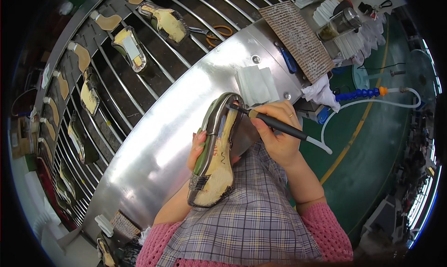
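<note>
My left hand (pixel 196 148) grips a shoe upper (pixel 219 150) by its side, with the pale bottom facing up. Its outside is green with a shiny dark edge, and part of my hand is hidden behind it. In my right hand (pixel 279 139) is a black-handled brush-like tool (pixel 279 127) with a pale tube at its rear end. The tool's tip touches or hovers close over the far end of the shoe; which of the two I cannot tell. Just beyond my right hand, folded white cloths (pixel 256 85) lie on the metal table (pixel 153 132).
A barred conveyor rack (pixel 139 85) at the left carries several shoe uppers and tan sole pieces. Orange-handled scissors (pixel 219 34) lie on the bars. To the right are a blue cutter (pixel 286 59), a corrugated board (pixel 298 41), a glass jar (pixel 337 24) and a blue jointed hose (pixel 358 94).
</note>
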Motion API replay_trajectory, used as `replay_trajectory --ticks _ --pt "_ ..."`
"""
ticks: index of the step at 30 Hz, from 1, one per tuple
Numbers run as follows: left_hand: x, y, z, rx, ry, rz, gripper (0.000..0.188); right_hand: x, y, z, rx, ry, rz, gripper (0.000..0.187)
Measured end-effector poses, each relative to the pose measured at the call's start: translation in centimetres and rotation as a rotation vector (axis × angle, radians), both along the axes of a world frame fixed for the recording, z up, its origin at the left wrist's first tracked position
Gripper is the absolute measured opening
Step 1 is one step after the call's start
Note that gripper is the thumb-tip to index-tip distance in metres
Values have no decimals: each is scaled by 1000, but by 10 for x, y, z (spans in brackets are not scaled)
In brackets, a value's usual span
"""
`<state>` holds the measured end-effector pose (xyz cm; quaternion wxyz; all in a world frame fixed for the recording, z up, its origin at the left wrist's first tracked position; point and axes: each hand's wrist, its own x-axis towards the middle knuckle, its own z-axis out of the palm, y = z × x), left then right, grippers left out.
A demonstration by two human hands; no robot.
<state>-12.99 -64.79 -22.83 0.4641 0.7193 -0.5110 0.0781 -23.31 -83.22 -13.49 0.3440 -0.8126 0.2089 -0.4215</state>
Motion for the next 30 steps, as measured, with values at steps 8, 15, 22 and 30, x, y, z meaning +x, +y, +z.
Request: replay_trajectory --ticks 8,15,22,30 --pt "-2 -1 -8 -37 -2 8 99 -2 -1 -1 11 -15 56 23" --pt "-1 -6 -2 58 -79 -27 101 -12 0 12 108 62 211 21" --pt "-3 -9 -13 -80 -55 30 96 -11 -6 5 84 37 142 19" --pt "-7 -15 -8 -11 -125 42 90 -22 -3 13 464 23 373 16"
